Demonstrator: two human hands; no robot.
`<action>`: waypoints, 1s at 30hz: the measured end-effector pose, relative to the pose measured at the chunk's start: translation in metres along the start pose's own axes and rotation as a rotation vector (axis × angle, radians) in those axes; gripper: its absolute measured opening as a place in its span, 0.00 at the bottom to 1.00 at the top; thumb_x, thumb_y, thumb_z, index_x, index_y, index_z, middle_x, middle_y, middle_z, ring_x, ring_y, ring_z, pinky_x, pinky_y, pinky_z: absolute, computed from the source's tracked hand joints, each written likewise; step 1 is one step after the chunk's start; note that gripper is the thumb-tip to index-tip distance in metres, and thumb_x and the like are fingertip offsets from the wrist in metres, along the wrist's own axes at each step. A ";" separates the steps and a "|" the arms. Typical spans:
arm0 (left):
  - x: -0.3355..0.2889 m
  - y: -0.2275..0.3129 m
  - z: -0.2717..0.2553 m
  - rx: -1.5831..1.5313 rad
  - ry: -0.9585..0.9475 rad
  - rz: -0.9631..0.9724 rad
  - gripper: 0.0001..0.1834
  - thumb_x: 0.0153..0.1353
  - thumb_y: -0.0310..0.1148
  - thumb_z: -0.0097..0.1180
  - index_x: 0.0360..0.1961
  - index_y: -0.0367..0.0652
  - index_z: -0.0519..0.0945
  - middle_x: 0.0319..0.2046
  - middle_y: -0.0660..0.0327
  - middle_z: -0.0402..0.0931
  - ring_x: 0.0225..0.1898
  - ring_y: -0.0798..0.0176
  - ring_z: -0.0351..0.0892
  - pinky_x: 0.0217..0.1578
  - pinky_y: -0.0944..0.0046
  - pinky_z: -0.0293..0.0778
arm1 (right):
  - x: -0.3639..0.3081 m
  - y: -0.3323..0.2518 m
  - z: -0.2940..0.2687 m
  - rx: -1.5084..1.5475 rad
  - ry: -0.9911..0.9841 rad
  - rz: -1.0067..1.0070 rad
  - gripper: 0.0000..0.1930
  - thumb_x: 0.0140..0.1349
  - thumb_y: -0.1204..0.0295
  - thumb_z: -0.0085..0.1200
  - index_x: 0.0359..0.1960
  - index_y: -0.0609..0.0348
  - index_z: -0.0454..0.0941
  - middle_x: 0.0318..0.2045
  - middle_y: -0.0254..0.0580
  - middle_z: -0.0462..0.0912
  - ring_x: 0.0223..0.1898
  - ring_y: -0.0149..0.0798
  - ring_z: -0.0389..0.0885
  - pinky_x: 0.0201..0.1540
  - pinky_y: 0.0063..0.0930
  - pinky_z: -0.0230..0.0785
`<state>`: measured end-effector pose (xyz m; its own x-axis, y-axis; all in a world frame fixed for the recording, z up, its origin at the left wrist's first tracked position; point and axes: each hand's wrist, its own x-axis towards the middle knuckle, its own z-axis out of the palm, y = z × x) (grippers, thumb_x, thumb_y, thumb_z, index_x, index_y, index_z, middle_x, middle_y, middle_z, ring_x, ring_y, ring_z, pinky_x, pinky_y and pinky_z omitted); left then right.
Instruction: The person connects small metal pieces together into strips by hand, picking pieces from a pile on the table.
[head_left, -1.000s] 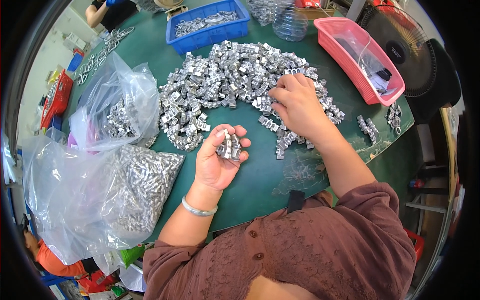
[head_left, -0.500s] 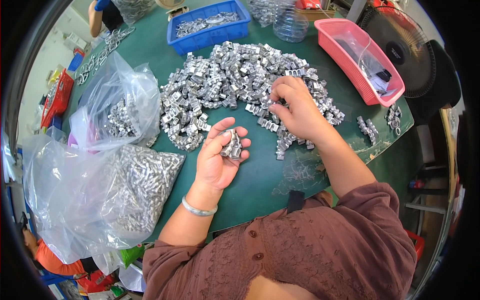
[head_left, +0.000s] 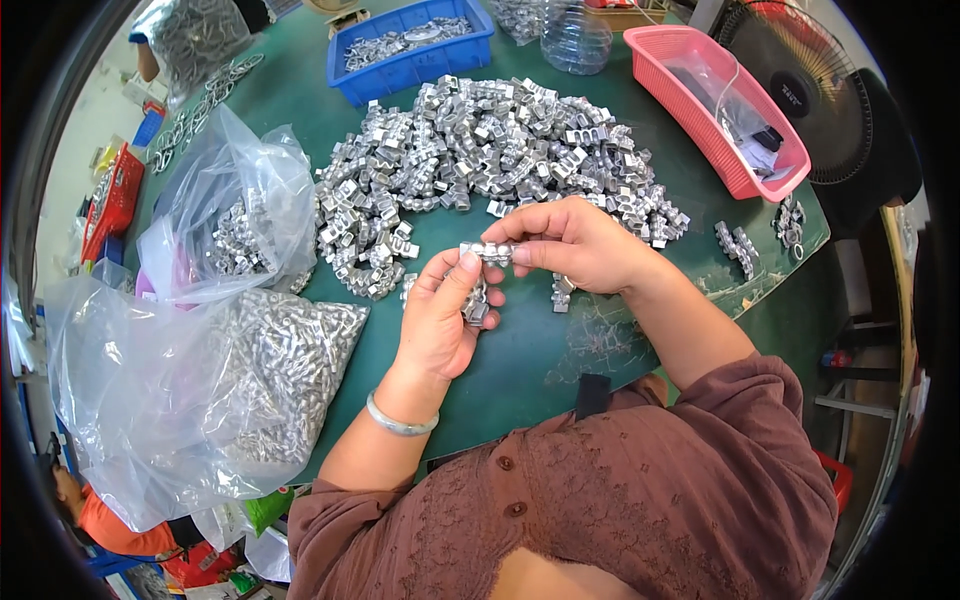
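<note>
In front of my chest the two hands meet over the green table. My right hand (head_left: 580, 245) pinches one end of a short, shiny silver metal strip (head_left: 492, 253) with a knobbly, linked look. Its other end lies against the thumb and fingertips of my left hand (head_left: 432, 315). More small silver metal strips (head_left: 476, 303) are gripped in the left hand's curled fingers, partly hidden by them. Just beyond the hands spreads a large heap of similar silver metal pieces (head_left: 480, 150). A single piece (head_left: 562, 293) lies below my right wrist.
Clear plastic bags of metal parts (head_left: 290, 385) fill the left side. Behind the heap stands a blue bin (head_left: 410, 65); a pink basket (head_left: 720, 115) and a black fan (head_left: 800, 95) are at right. Small metal clusters (head_left: 737, 250) lie near the right edge. A co-worker's arm (head_left: 147, 62) shows far left.
My right hand has come from the heap toward my left hand, bringing a metal strip to it. At the far left, the co-worker's bag of metal parts has shifted left and down.
</note>
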<state>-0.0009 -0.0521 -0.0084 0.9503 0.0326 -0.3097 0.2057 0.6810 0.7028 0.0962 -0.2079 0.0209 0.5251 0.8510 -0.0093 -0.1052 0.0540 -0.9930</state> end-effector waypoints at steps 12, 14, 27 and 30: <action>0.001 0.003 0.000 -0.060 0.042 -0.091 0.10 0.57 0.39 0.50 0.32 0.44 0.71 0.25 0.62 0.72 0.23 0.67 0.70 0.18 0.71 0.64 | 0.001 0.004 0.002 0.062 0.043 -0.067 0.25 0.51 0.86 0.46 0.53 0.63 0.62 0.34 0.36 0.74 0.35 0.27 0.73 0.40 0.20 0.66; 0.001 0.003 0.001 -0.061 0.038 -0.081 0.10 0.57 0.39 0.50 0.32 0.44 0.71 0.25 0.62 0.72 0.23 0.67 0.70 0.18 0.71 0.64 | 0.002 0.010 0.002 -0.031 0.056 -0.129 0.25 0.50 0.86 0.46 0.53 0.63 0.62 0.34 0.36 0.73 0.35 0.27 0.73 0.40 0.21 0.66; 0.003 0.001 -0.002 -0.137 -0.028 -0.012 0.11 0.57 0.36 0.49 0.40 0.44 0.71 0.30 0.62 0.73 0.26 0.67 0.71 0.21 0.70 0.65 | 0.001 0.004 0.011 -0.674 0.123 -0.476 0.25 0.46 0.85 0.50 0.50 0.57 0.66 0.32 0.41 0.76 0.34 0.35 0.76 0.38 0.27 0.68; 0.003 0.003 -0.004 -0.191 -0.063 -0.021 0.12 0.58 0.35 0.48 0.42 0.44 0.70 0.31 0.62 0.72 0.27 0.67 0.71 0.21 0.70 0.66 | 0.001 0.003 0.003 -0.738 0.177 -0.462 0.23 0.45 0.84 0.51 0.47 0.59 0.68 0.31 0.41 0.75 0.33 0.38 0.75 0.37 0.29 0.68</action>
<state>0.0020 -0.0467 -0.0101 0.9602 -0.0251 -0.2782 0.1836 0.8075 0.5606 0.0938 -0.2051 0.0185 0.5095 0.7313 0.4534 0.6887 -0.0308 -0.7244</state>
